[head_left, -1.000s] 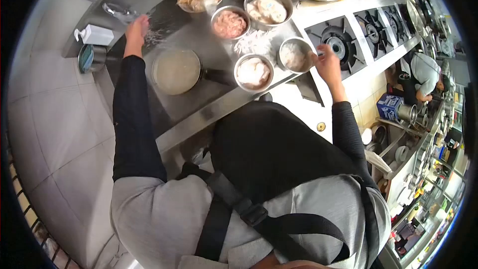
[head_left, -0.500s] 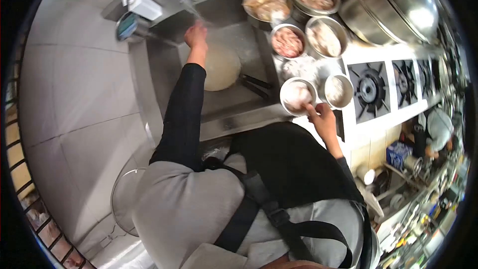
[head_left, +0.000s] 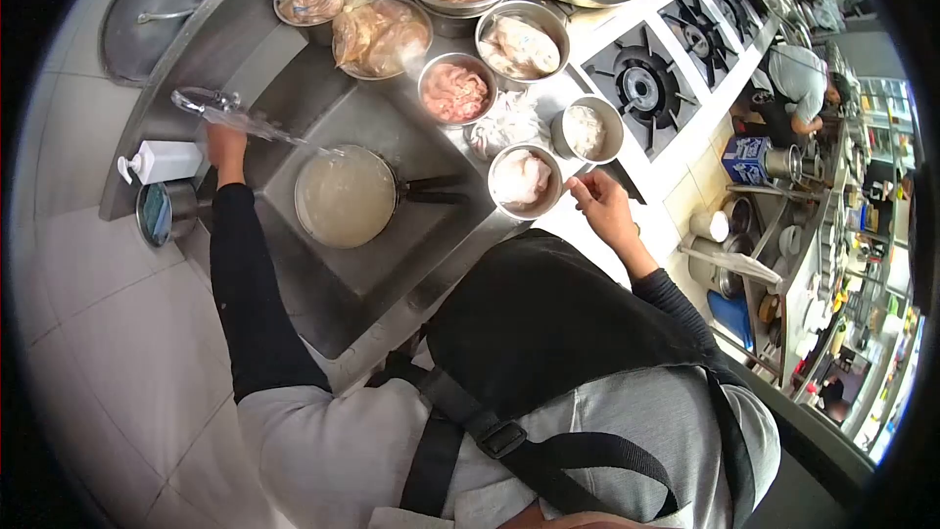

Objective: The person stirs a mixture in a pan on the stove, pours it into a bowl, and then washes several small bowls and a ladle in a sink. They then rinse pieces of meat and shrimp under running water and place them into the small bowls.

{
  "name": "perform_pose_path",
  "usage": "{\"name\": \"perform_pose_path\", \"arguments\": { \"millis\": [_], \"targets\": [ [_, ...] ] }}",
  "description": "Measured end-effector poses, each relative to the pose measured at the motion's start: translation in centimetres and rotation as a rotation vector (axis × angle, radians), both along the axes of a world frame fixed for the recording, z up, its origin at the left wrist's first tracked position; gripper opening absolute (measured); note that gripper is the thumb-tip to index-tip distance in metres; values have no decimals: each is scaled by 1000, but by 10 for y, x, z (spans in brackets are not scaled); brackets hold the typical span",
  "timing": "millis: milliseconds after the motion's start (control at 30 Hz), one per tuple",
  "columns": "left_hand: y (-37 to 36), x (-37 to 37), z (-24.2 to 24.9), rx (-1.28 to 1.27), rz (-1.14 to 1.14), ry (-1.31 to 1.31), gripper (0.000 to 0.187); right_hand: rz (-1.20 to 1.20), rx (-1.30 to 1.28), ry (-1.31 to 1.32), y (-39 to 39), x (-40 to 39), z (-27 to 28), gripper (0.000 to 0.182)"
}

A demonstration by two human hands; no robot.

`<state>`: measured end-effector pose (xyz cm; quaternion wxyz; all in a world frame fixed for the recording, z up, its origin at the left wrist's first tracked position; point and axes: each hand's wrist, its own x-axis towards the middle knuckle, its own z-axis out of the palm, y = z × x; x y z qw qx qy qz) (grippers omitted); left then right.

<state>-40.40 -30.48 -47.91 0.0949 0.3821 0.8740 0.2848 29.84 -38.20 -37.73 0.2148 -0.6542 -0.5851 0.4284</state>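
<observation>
At the sink's back edge my left hand [head_left: 227, 145] is closed around the base of the tap [head_left: 220, 100], its fingertips partly hidden. Clear water runs from the tap into a round pan [head_left: 345, 198] that stands in the sink, filled with cloudy liquid, its dark handle pointing right. My right hand [head_left: 607, 208] has thumb and forefinger pinched at the right rim of a small metal bowl [head_left: 497, 198] that holds pale pink meat [head_left: 521, 178]. Just behind it is a metal pot [head_left: 614, 127] with whitish contents.
More bowls of meat [head_left: 455, 90] and bagged food [head_left: 377, 37] crowd the counter beside the sink. Gas burners [head_left: 641, 86] lie to the right. A soap bottle [head_left: 166, 162] and a metal container [head_left: 181, 211] stand left. Another person [head_left: 798, 78] works farther off.
The view has turned and shifted, so the sink and bowls appear farther left. My left hand has stayed at the tap, and water now visibly streams into the pan. My right hand remains by the meat bowl.
</observation>
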Motion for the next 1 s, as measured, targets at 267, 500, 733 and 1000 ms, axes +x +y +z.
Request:
{"name": "perform_pose_path", "arguments": {
  "millis": [267,500,733,1000],
  "targets": [
    [-37,42,-2,356,498,-27,51,-5,308,24,27,-23,34,17],
    [-94,252,-75,463,363,-620,13,562,764,-443,187,-71,36,41],
    [-64,384,36,517,-153,-740,19,830,298,-905,257,-105,35,67],
    [-14,444,146,496,-273,-2026,33,836,190,-397,223,-120,129,60]
  ]
}}
